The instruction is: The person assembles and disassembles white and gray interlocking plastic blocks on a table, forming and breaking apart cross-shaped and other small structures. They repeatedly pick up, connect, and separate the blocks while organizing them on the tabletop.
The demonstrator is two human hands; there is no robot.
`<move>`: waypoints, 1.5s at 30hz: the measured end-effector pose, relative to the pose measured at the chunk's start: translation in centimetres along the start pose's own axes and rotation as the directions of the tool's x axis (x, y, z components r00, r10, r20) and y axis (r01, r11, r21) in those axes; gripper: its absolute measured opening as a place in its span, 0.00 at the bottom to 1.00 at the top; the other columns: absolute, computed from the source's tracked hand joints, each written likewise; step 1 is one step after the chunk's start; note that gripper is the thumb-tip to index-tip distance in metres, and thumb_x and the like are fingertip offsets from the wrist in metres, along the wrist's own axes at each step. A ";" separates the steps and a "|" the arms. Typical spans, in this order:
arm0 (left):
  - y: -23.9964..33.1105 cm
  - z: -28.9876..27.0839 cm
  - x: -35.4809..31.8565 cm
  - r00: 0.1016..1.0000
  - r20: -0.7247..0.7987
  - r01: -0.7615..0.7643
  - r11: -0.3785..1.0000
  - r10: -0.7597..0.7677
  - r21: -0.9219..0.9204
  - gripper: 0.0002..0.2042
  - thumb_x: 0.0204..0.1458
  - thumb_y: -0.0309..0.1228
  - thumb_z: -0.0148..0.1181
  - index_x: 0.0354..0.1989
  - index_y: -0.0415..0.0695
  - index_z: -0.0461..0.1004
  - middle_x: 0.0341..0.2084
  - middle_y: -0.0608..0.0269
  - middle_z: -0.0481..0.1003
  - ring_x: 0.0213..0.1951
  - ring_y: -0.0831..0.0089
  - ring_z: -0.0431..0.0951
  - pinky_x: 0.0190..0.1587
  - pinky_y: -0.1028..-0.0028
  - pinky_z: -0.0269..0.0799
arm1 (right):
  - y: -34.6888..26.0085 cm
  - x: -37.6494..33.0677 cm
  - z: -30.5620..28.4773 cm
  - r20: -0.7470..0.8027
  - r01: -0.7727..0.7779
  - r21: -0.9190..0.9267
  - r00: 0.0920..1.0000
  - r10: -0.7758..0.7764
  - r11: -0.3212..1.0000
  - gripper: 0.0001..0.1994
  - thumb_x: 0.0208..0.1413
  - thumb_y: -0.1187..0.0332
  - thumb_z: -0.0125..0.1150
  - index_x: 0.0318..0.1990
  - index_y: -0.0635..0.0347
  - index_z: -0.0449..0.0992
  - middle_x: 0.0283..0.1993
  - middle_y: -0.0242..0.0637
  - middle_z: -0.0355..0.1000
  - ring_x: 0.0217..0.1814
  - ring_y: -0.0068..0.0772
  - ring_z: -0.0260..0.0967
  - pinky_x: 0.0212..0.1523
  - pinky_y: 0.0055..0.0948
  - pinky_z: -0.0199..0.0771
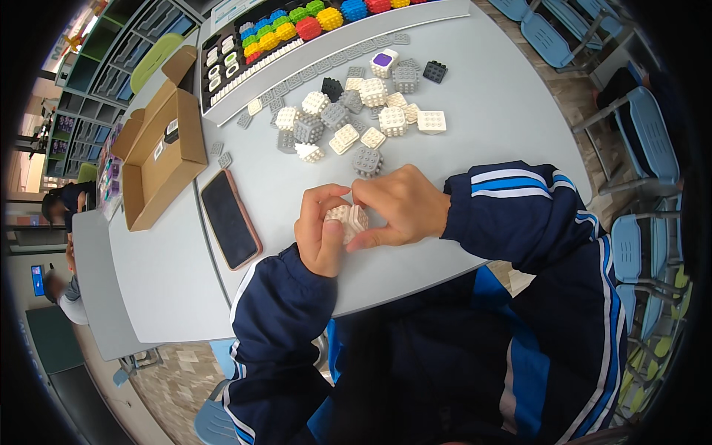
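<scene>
Close to the table's near edge, my left hand [320,236] is closed round a cream studded building block [343,216]. My right hand [400,206] curls over its right side, thumb and fingers on a flat cream piece at that end; whether this piece is joined to the block I cannot tell. My fingers hide part of both. Just beyond my hands stands a grey studded block [367,162]. Farther off lies a loose group of white blocks [373,92], grey blocks [308,129], flat cream plates [344,139] and a black block [435,71].
A phone [231,219] lies left of my left hand. Behind it stands an open cardboard box [165,152]. A long tray [337,46] of colourful blocks spans the far side, with grey plates [319,68] lined along it. Blue chairs [645,133] stand at right; people are at far left.
</scene>
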State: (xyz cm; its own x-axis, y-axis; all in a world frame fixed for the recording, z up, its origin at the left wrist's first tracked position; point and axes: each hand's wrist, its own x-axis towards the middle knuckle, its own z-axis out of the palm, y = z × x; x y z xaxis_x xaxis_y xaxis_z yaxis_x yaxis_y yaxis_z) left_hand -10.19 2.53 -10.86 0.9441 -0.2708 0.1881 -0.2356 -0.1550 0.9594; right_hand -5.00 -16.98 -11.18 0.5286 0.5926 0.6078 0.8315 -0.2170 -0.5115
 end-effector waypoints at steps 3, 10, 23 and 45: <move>-0.3 0.2 -0.2 0.999 -0.016 -0.049 0.996 0.051 0.077 0.35 0.61 0.60 0.41 0.56 0.34 0.60 0.34 0.50 0.78 0.34 0.72 0.77 0.38 0.77 0.70 | -0.6 -0.4 0.5 0.062 -0.081 0.053 0.995 0.078 0.995 0.33 0.55 0.36 0.56 0.35 0.66 0.74 0.15 0.40 0.68 0.15 0.41 0.70 0.18 0.33 0.67; -0.4 0.6 0.1 0.997 -0.015 -0.070 0.996 0.071 0.050 0.28 0.64 0.52 0.41 0.56 0.36 0.63 0.29 0.53 0.79 0.30 0.69 0.79 0.35 0.75 0.73 | -0.8 -0.5 1.0 0.117 -0.179 0.185 0.980 0.160 0.966 0.32 0.54 0.37 0.59 0.34 0.66 0.76 0.15 0.42 0.69 0.16 0.43 0.71 0.19 0.34 0.67; -0.6 0.0 0.1 0.998 0.058 0.029 0.999 -0.028 -0.017 0.15 0.67 0.37 0.40 0.48 0.35 0.66 0.32 0.53 0.79 0.34 0.73 0.79 0.38 0.76 0.73 | 0.1 0.0 0.6 0.341 -0.343 0.406 0.917 0.208 0.847 0.31 0.48 0.37 0.67 0.25 0.64 0.76 0.17 0.41 0.71 0.17 0.39 0.71 0.21 0.32 0.67; 0.4 1.3 0.2 0.988 -0.132 0.087 0.996 -0.084 0.020 0.19 0.69 0.38 0.36 0.46 0.34 0.69 0.27 0.58 0.76 0.28 0.78 0.74 0.32 0.79 0.67 | -0.7 0.2 0.8 0.275 -0.472 0.516 0.882 0.383 0.715 0.28 0.44 0.45 0.75 0.18 0.63 0.73 0.14 0.34 0.65 0.16 0.22 0.59 0.19 0.26 0.58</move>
State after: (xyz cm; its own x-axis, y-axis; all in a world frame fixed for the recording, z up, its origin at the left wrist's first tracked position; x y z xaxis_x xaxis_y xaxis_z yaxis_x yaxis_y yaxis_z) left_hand -10.42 1.19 -10.68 0.9827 -0.1287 0.1330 -0.1568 -0.1973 0.9677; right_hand -5.64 -16.13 -11.19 0.7376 0.6527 0.1728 0.2567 -0.0343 -0.9659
